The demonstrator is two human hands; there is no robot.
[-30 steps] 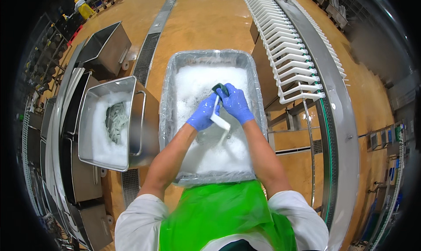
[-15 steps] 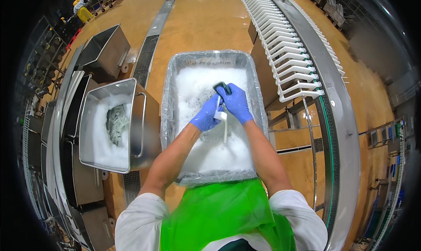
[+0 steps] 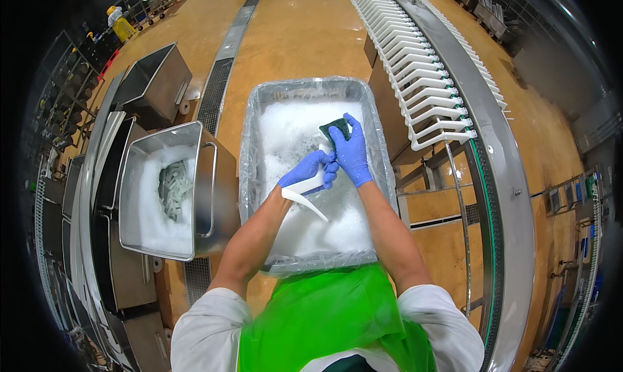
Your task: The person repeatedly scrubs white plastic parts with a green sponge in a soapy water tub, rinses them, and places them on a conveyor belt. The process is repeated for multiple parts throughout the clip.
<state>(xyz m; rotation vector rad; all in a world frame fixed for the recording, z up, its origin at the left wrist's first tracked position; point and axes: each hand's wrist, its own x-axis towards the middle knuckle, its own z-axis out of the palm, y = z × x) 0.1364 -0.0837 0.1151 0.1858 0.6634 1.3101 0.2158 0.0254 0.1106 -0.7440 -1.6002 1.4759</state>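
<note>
My left hand (image 3: 311, 171), in a blue glove, is closed around a white bent plastic arm (image 3: 306, 200). Its curved end sticks out below the fist, over the foam. Dark green and slightly folded, a scouring pad (image 3: 332, 130) is gripped by my right hand (image 3: 351, 154), also gloved in blue. The two hands meet just above the suds, the pad close to the upper end of the plastic arm, which the fingers partly hide. Beneath them is a grey tub (image 3: 249, 158) lined with clear plastic and filled with white foam (image 3: 344, 232).
To the left, a steel bin (image 3: 214, 161) holds foam and many white plastic pieces (image 3: 172, 193). Another steel bin (image 3: 152, 89) stands behind it. A curved conveyor (image 3: 483, 119) with rows of white arms (image 3: 428, 93) runs along the right. Far left is a person in yellow (image 3: 122, 25).
The white plastic arm has tilted, its bent end swinging down and left toward my left wrist. My right hand has shifted slightly right, and more of the scouring pad shows.
</note>
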